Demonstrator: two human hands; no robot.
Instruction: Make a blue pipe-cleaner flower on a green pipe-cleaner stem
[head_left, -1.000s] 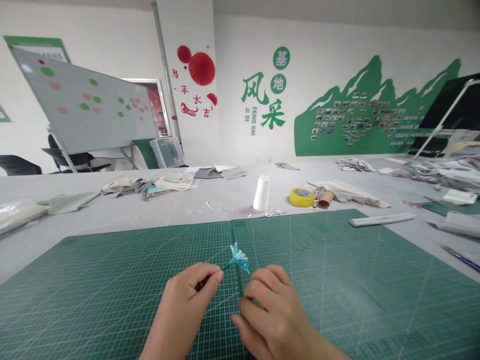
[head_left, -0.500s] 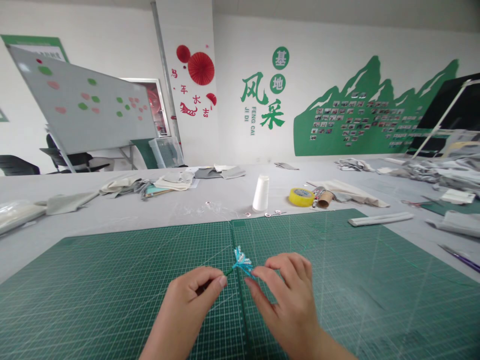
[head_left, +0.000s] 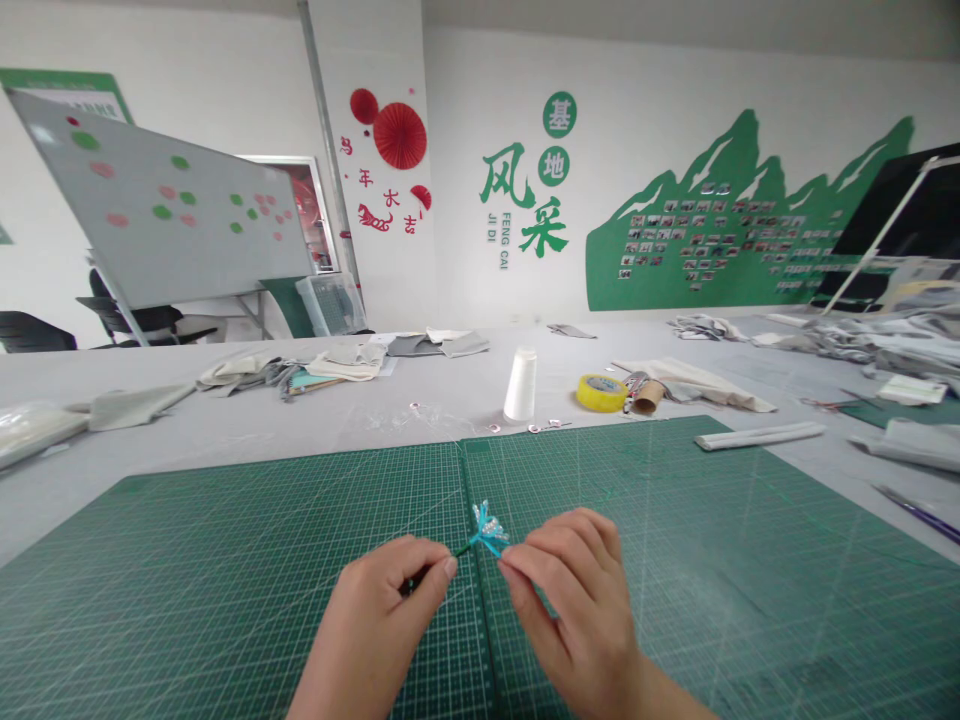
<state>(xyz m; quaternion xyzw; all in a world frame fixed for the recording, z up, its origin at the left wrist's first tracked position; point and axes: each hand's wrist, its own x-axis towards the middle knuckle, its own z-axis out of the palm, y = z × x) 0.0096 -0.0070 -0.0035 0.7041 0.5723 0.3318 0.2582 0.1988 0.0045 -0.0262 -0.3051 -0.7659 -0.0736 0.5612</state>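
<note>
A small blue flower [head_left: 489, 528] with clear, shiny bead-like tips is held above the seam between two green cutting mats [head_left: 300, 510]. My left hand [head_left: 397, 600] pinches its dark green stem between thumb and index finger. On the other side, my right hand [head_left: 574, 590] has thumb and index finger closed on the blue strands at the flower's lower right edge. The rest of the stem is hidden behind the left fingers.
Beyond the mats stand a white thread cone [head_left: 521, 385], yellow tape [head_left: 601, 393] and a cardboard tube [head_left: 647, 397]. A rolled cloth strip [head_left: 759, 436] crosses the right mat's back edge. Purple-handled scissors [head_left: 926, 513] lie far right. Cloth pieces [head_left: 349, 361] lie farther back.
My right thumb and index finger have closed on the blue strands. The flower has turned slightly and sits a little lower and to the right.
</note>
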